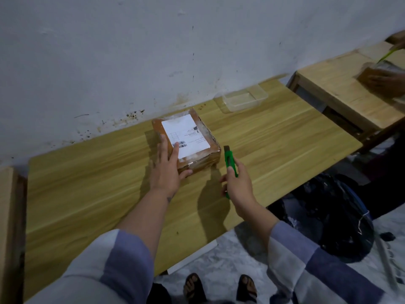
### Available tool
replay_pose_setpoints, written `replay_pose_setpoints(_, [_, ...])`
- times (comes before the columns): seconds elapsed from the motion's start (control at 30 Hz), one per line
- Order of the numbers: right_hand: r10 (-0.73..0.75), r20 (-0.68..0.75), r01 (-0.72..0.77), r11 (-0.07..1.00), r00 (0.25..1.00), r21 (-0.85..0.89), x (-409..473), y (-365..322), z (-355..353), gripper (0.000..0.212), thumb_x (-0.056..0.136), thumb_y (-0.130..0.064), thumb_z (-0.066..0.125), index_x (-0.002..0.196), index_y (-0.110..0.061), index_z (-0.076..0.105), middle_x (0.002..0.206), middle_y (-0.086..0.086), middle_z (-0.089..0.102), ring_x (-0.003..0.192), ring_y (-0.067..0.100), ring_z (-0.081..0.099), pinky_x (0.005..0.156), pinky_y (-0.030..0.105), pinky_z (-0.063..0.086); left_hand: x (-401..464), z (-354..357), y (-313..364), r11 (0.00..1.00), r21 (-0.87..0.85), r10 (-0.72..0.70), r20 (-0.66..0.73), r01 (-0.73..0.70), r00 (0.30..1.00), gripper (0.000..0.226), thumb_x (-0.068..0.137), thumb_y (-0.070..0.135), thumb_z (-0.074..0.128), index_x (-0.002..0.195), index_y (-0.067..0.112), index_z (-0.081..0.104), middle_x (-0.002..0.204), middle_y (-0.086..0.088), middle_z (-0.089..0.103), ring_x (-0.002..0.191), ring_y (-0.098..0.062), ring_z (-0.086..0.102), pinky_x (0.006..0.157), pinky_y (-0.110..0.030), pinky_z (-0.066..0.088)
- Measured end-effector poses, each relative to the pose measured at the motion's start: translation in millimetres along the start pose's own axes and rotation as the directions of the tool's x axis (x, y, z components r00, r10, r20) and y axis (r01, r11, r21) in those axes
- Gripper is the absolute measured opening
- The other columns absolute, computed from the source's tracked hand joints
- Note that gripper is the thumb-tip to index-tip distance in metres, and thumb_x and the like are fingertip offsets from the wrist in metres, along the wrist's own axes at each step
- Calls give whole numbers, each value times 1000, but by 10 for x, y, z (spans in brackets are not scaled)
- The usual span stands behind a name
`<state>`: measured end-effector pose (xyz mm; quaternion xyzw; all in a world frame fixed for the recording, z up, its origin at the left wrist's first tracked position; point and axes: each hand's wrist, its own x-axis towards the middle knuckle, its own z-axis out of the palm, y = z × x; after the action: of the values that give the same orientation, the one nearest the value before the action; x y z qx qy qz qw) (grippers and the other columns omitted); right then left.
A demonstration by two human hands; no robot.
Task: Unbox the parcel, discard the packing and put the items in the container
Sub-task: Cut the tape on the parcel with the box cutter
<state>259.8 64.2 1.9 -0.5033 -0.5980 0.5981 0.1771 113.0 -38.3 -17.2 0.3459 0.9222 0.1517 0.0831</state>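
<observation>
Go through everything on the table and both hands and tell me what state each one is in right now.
Parcel: sealed in clear tape, label up, flat on the table.
Green utility knife: held upright, blade tip near the parcel's right edge, not touching.
Clear plastic container: open, nothing visible inside.
Left hand: resting flat on the parcel's near left corner.
Right hand: gripping the knife.
</observation>
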Motion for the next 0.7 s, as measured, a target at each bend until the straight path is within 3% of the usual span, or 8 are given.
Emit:
replay_pose_setpoints(0.07, [0, 7, -1, 998, 1000, 65, -102, 49, 27, 42, 101, -23, 36, 141, -32, 32, 67, 3, 60, 49, 16, 48, 51, 32, 42, 26, 2, -34, 996, 61, 59, 1, -59, 998, 90, 84, 58, 53, 152, 26, 4, 159, 3, -17, 147, -21, -11, 117, -53, 13])
replay_pose_setpoints(0.2, [0, 23, -3, 989, 1000, 149, -225, 57, 69, 45, 101, -21, 35, 143, -36, 30, 65, 4, 55, 48, 15, 44, 48, 29, 39, 54, -22, -109, 972, 186, 145, 5, -143, 989, 91, 84, 64, 48, 152, 22, 5, 161, 1, -4, 147, -19, -11, 117, -53, 3])
replay_pose_setpoints(0.43, [20, 68, -36, 971, 997, 235, -288, 31, 110, 44, 101, -19, 36, 142, -35, 33, 68, 6, 49, 55, 15, 43, 46, 28, 41, 100, -74, -165, 970, 163, 177, 48, -182, 983, 92, 83, 61, 53, 152, 21, 6, 161, 2, -1, 148, -17, -4, 117, -48, 20])
replay_pose_setpoints(0.7, [32, 95, -51, 977, 995, 207, -162, -62, 105, 46, 101, -21, 34, 144, -35, 28, 68, 4, 46, 57, 16, 41, 47, 28, 42, 90, -129, -163, 954, 179, 228, 83, -239, 970, 95, 80, 51, 64, 152, 25, 8, 161, 1, 0, 148, -18, -1, 116, -36, 23])
